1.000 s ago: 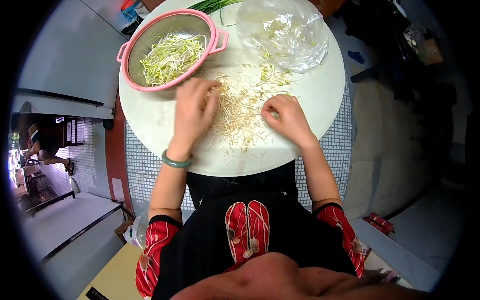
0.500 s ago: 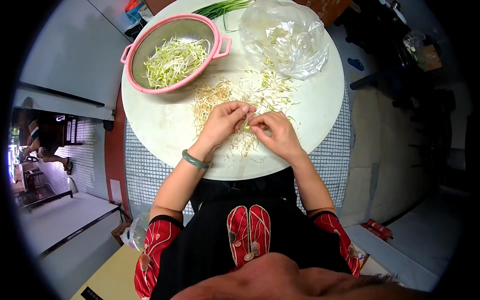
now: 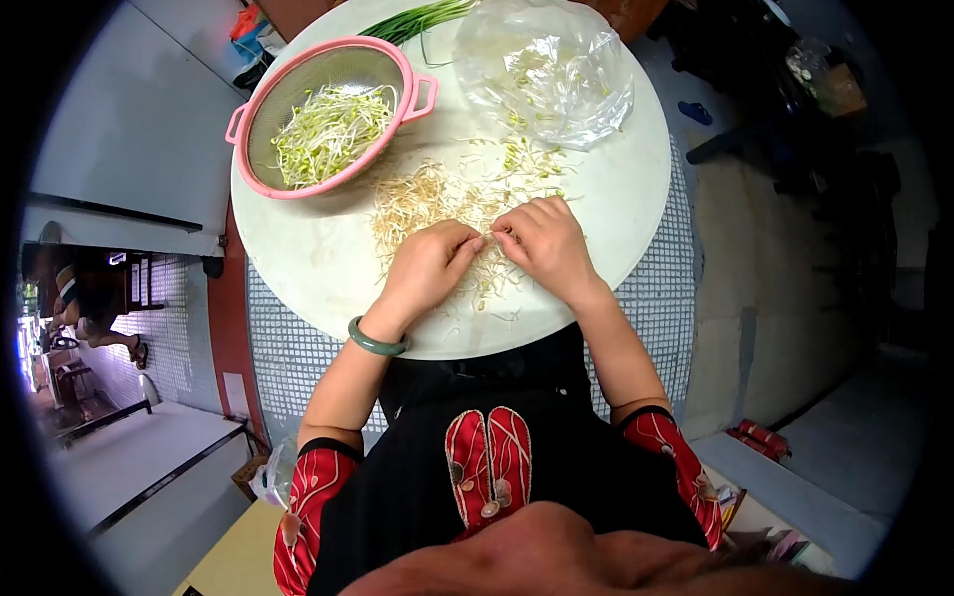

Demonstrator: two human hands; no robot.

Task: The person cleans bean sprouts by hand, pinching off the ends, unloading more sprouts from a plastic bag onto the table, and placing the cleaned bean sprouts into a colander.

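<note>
Both my hands meet over loose bean sprouts on the round white table. My left hand, with a green bangle at its wrist, is closed in a pinch on a bean sprout. From the other side my right hand pinches at the same sprout, mostly hidden by the fingertips. Under and behind the hands lies a pile of pale, brownish sprout bits. Yellow-headed sprouts are scattered farther back. A pink-rimmed colander at the back left holds a heap of sprouts.
A clear plastic bag with some sprouts inside sits at the back right of the table. Green onions lie at the far edge. A blue slipper is on the floor at right. At far left, another person's legs show.
My fingertips have drawn together into a closer pinch, and my right hand has turned, its fingers curling in. The view has shifted slightly, so the table things appear farther left.
</note>
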